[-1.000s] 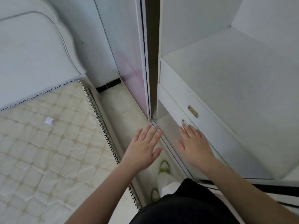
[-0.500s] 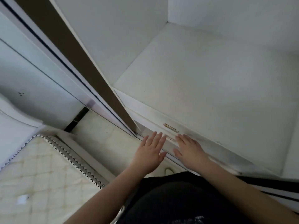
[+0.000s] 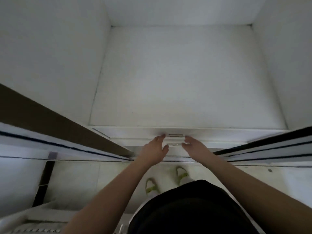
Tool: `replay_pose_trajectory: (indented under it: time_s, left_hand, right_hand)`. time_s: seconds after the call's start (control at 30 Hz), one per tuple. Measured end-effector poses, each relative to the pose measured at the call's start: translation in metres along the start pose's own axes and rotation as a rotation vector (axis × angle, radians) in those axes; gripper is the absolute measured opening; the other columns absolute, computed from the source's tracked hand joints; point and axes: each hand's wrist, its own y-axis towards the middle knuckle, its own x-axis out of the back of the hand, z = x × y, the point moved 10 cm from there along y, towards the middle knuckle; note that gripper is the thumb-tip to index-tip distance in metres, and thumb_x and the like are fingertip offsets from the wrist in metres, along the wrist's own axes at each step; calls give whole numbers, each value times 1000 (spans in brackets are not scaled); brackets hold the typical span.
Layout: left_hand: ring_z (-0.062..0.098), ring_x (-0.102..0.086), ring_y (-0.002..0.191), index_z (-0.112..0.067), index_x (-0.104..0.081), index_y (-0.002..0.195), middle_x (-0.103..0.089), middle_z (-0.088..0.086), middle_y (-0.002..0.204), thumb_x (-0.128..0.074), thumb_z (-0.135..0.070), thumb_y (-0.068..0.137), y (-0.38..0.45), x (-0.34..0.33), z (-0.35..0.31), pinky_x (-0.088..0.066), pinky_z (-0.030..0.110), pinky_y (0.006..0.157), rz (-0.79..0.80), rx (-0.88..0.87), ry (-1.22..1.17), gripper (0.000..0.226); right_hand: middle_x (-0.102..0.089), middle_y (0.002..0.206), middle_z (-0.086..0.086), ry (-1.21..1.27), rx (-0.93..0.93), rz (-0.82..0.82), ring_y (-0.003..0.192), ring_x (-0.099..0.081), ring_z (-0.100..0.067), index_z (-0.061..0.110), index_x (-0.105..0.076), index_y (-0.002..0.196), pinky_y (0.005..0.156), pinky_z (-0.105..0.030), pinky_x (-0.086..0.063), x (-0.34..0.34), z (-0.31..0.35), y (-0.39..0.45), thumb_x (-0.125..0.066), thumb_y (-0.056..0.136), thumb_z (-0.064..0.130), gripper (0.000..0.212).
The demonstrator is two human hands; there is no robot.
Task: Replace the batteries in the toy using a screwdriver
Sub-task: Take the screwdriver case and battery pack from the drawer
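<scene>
Your left hand and right hand: fingers straight and loosely spread, holding nothing, flanking the small brass handle on the white wooden wardrobe drawer; toy, screwdriver unseen

Both hands, left hand and right hand, reach toward drawer handles.

The white wardrobe shelf board looks like painted or laminated wood, smooth and matt, with faint scuffs. The white drawer front below it has the same matt finish, and its small brass-coloured handle looks like metal with a dull shine. The dark-edged sliding door rails look smooth and slightly glossy. The pale floor tiles look hard and smooth. The yellow-green slippers look like soft plastic or foam.
</scene>
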Motion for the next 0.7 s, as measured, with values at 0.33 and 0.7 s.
replay_pose_trajectory:
  time_s: [0.33, 0.7]
  left_hand:
    - [23, -68, 91, -13, -61, 112, -69, 4, 104, -58, -25, 95, 17, 0, 15, -47, 27, 81, -39, 41, -517, 21]
    - [11, -61, 58, -15, -60, 84, -67, -2, 73, -50, -26, 99, 11, -5, 7, -40, 25, 53, -146, 195, -789, 21]
  right_hand:
    - [-69, 103, -20, 177, -134, -197, 92, -63, -32, 0, -66, 104, 79, -35, -46, 9, -1, -6, -47, 97, 40, 45]
    - [-67, 82, -2, 636, -70, -101, 66, -59, -12, 9, -64, 95, 59, -17, -41, -4, -4, -7, -45, 102, 27, 28]
